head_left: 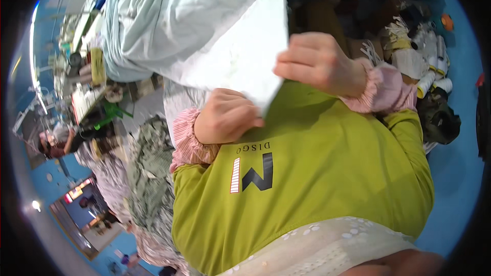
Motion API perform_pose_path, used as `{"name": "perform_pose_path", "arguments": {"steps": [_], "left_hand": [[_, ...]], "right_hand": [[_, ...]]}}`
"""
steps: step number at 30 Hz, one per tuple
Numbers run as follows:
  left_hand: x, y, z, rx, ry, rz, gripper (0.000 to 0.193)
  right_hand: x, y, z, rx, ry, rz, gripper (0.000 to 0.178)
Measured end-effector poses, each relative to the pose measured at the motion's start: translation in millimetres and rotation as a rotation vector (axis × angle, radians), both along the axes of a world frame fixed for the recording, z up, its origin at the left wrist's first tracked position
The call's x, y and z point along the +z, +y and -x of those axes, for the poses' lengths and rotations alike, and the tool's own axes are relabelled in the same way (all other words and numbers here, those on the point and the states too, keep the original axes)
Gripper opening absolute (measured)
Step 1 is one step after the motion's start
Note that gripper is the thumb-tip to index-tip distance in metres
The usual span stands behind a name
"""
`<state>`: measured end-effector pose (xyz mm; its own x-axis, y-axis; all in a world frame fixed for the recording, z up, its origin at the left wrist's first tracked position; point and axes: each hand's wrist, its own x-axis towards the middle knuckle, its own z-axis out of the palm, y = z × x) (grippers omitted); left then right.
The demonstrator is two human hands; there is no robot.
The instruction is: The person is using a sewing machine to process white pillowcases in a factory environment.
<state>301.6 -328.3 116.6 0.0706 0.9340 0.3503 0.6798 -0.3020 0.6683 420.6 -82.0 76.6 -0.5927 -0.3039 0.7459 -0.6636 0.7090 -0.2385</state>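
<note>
Holding the near corner of the cloth [240, 46] in the left hand [227, 117], with thumb and fingers bent into a narrow grip, apparently for fixing the lower end. Pinching the long side edge in the right hand [317, 64], farther up and equally narrow, probably for holding that edge straight between two points. Presenting the corner just in front of the yellow-green top [332, 174], likely for close viewing. Lying in loose folds toward the upper left, seemingly for relieving both grips of weight. Wearing pink sleeves [383, 89] gathered at the wrists, presumably for protecting the cuffs. Grouping spools [425, 84] at far right, perhaps for easy reach. Piling grey-green fabric [151, 174] at left, beside the body. Hiding some fingertip contact, thus not showing exact pressure.
</note>
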Motion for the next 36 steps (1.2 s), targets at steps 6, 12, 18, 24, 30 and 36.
{"name": "perform_pose_path", "arguments": {"steps": [6, 12, 18, 24, 30, 36], "left_hand": [[-72.5, 128.0, 112.6, 0.599, 0.139, 0.121, 0.034], [-139.5, 140.5, 258.3, 0.979, 0.572, 0.398, 0.071], [-138.6, 148.4, 272.8, 0.94, 0.567, 0.405, 0.071], [-134.3, 171.5, 308.7, 0.929, 0.616, 0.404, 0.067], [-145.5, 198.1, 355.7, 0.902, 0.613, 0.278, 0.071], [-151.5, 222.0, 409.2, 0.883, 0.633, 0.211, 0.07]], "right_hand": [[-73.4, 29.0, -78.0, -0.246, -0.369, 0.301, 0.018], [-122.2, 44.0, -88.7, -0.359, -0.665, 0.663, 0.012], [-129.1, 65.3, -66.0, -0.334, -0.713, 0.664, 0.013], [-128.7, 91.2, -30.6, -0.318, -0.738, 0.641, 0.014], [-119.7, 114.2, 3.7, -0.326, -0.768, 0.629, 0.015], [-108.5, 131.6, 38.1, -0.286, -0.72, 0.603, 0.017]]}}
